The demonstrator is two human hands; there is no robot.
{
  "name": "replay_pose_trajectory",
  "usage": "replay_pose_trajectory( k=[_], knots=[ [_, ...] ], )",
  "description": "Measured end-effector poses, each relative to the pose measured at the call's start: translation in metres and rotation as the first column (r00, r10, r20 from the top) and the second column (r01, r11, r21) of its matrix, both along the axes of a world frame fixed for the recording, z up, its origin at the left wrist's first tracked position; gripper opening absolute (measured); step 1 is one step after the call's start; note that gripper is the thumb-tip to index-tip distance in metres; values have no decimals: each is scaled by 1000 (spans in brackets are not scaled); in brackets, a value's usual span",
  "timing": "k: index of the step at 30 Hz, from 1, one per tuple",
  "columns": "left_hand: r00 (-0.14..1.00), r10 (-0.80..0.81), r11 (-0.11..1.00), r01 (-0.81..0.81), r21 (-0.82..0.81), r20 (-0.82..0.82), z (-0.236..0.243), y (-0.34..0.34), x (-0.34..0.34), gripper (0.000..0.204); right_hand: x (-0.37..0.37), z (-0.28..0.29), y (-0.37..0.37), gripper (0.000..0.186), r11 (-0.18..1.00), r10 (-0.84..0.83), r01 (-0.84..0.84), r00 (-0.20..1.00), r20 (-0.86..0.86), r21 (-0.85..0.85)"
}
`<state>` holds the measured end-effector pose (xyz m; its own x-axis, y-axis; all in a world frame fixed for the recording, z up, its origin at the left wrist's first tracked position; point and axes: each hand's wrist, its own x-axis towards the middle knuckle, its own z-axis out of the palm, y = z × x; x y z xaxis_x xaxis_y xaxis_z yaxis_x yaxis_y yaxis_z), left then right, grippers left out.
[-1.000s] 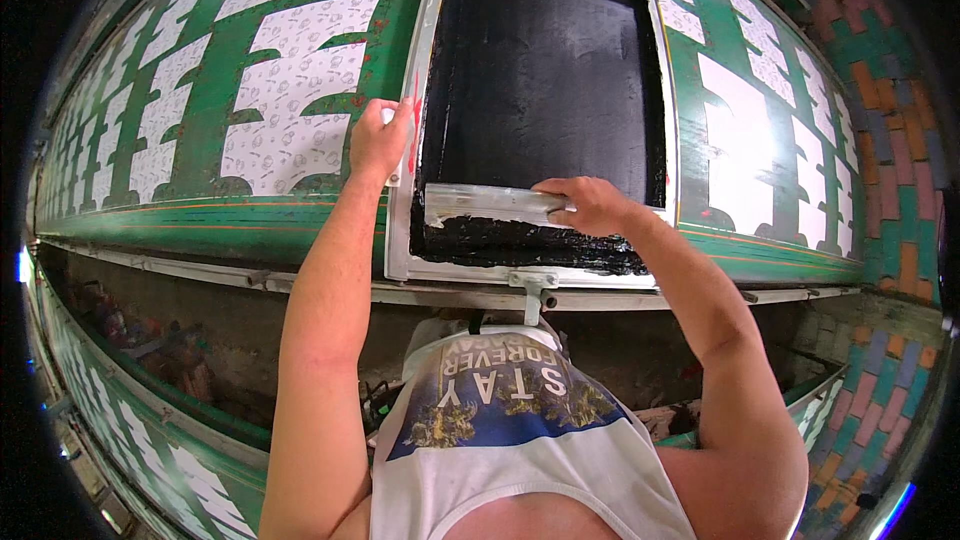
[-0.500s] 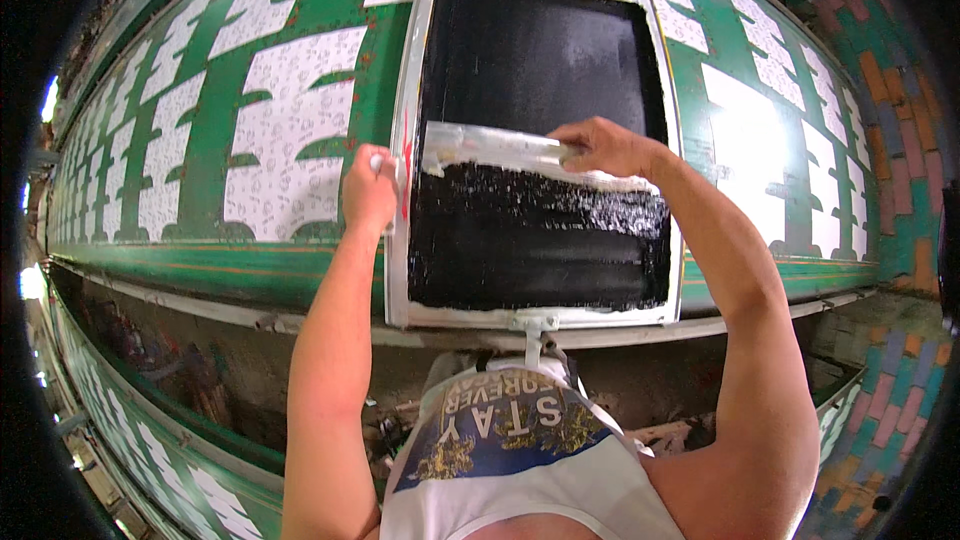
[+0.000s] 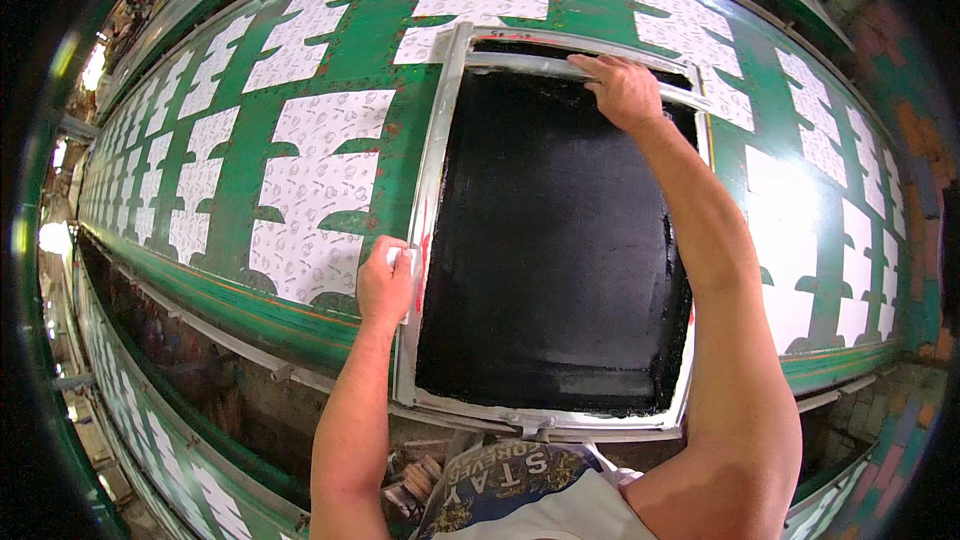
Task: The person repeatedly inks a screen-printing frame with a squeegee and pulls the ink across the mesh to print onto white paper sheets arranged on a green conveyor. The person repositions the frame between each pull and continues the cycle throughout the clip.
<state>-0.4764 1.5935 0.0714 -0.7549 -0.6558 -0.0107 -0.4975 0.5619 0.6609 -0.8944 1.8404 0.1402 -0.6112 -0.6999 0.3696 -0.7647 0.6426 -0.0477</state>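
Observation:
A screen-printing frame (image 3: 436, 190) with pale metal sides lies on the long green table, its mesh (image 3: 560, 250) coated in black ink. At the far end of the mesh, a squeegee (image 3: 515, 63) spans nearly the whole width. My right hand (image 3: 626, 92) is closed on the squeegee from above, its fingertips partly hidden. Beside the frame's left rail, my left hand (image 3: 384, 282) wraps round a small white handle (image 3: 405, 258). The ink below the squeegee looks smooth and dark, slightly uneven at the lower right.
White patterned fabric pieces (image 3: 322, 180) with curved cut-outs lie in rows along the green table (image 3: 230, 285). A pale rail (image 3: 250, 350) follows the table's near edge. Another table with similar pieces (image 3: 190, 480) stands at the lower left. Coloured paving (image 3: 925, 270) shows at far right.
My right hand has pushed the squeegee from the middle of the mesh to its far end, spreading the streaky ink. The head view has shifted; my left hand keeps its hold beside the frame.

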Motion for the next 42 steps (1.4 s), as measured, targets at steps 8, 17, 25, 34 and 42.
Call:
replay_pose_trajectory(
  k=[8, 17, 25, 34, 42],
  knots=[
    [999, -5, 1000, 4, -6, -34, 0, 1, -2, 16, -48, 2, -17, 50, 972, -205, 184, 968, 145, 145],
    [1000, 1, 999, -1, 35, -24, 6, 3, -3, 16, -59, 15, -19, 48, 948, -159, 83, 960, 231, 307],
    [998, -31, 999, 32, 18, -47, 4, 0, -3, 15, 15, 21, 14, 36, 931, -67, -37, 961, 270, 363],
    [999, -21, 995, 23, 100, -29, -5, -7, 3, 19, 191, 28, 61, 45, 927, -111, -40, 920, 376, 373],
    [989, -63, 996, 70, 52, -130, -20, -17, 0, 41, 346, 16, 106, 46, 935, -110, -39, 912, 394, 351]
  ],
)
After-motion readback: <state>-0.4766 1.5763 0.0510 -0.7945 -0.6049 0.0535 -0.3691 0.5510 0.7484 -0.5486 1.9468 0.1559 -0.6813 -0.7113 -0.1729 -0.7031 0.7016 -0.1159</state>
